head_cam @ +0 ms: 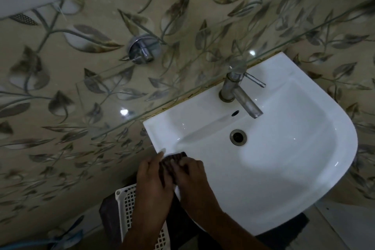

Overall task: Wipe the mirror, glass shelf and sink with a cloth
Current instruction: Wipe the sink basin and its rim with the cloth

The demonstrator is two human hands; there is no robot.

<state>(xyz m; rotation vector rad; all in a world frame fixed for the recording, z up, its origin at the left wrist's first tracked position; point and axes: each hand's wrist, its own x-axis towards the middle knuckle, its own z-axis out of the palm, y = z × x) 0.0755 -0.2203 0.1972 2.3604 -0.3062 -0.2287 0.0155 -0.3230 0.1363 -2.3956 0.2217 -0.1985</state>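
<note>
At the sink's (pixel 284 168) near-left rim, both hands, left hand (pixel 151 180) and right hand (pixel 191 178), are pinching the dark cloth (pixel 172 160); sink-wiping seems underway; the glass shelf (pixel 182 95) and mirror I cannot judge.

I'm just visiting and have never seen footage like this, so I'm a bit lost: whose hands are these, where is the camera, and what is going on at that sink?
There is no machine here. A person wears one wide-angle camera on the head, looking down, so you see their own two bare hands from above.

The left hand and right hand both hold a dark cloth, fingers curled on it, at the near-left rim of a white sink.

The sink has a metal tap and a drain. Above it runs the edge of a glass shelf, with leaf-patterned wall tiles showing through. Below the hands stands a white lattice basket. The picture is dim and slightly blurred.
</note>
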